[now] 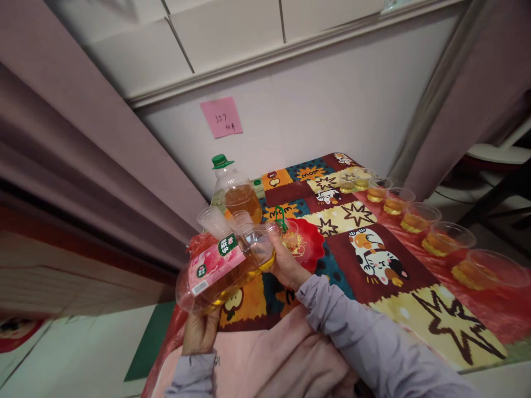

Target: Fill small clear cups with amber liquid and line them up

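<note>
A person in lilac sleeves tilts a large pink-labelled bottle (215, 268) of amber liquid above the near left part of a worktop (510, 318) spread with red film and a cartoon-patterned mat (379, 262). The left hand (202, 330) grips the bottle's lower end from beneath, apparently to bear its weight, while the right hand (287, 261) grasps it near the neck, likely to steer the mouth. The liquid lies along the low side, toward the neck.

A clear cup (291, 235) stands beyond the right hand over a scalloped red plate (318, 249), perhaps set there to catch drips. Partly filled cups (448, 240) line the right edge, seemingly parked out of the way, and a green-capped jug (241, 199) stands behind the bottle beside stacked cups (213, 221).

The bottle's mouth is lost against the right hand, so whether liquid is flowing cannot be told. A green loop (281, 219) there is hard to identify, several fingers are hidden, and the farthest cups blur together.
</note>
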The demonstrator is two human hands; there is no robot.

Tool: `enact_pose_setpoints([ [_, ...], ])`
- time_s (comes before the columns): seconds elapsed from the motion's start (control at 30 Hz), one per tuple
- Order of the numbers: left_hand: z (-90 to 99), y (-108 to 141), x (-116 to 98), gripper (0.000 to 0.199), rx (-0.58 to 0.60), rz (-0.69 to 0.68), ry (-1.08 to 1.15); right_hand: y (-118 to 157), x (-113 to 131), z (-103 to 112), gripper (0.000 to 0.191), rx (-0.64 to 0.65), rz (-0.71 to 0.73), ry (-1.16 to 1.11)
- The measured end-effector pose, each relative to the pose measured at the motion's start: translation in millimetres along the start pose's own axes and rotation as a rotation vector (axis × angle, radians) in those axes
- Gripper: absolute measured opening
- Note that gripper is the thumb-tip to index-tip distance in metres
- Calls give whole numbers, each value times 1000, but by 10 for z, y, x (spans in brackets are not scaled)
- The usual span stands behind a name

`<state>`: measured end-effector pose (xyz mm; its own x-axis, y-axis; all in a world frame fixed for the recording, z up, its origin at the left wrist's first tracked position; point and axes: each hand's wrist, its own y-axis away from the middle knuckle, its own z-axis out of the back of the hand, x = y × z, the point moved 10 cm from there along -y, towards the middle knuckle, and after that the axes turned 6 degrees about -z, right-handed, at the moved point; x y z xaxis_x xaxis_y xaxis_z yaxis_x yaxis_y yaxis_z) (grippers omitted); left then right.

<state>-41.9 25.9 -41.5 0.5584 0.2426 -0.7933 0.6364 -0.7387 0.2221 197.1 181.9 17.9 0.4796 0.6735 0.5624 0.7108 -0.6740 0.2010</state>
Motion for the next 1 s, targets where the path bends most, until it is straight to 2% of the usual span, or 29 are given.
enact_pose_setpoints([
  [0.1,72,67,13,66,-183,31,-41,2,-3,-13,73,13,-2,3],
  [0.17,57,94,10,67,-216,32,-49,6,0,-11,73,7,-1,7],
  [0.3,22,64,-6,68,-141,2,-66,13,9,2,73,-11,3,10],
  [0.5,79,1,-9,66,-89,-8,-70,13,15,-20,76,9,4,14],
  [1.0,27,50,-30,62,-151,-10,-85,19,16,0,73,-25,6,11],
])
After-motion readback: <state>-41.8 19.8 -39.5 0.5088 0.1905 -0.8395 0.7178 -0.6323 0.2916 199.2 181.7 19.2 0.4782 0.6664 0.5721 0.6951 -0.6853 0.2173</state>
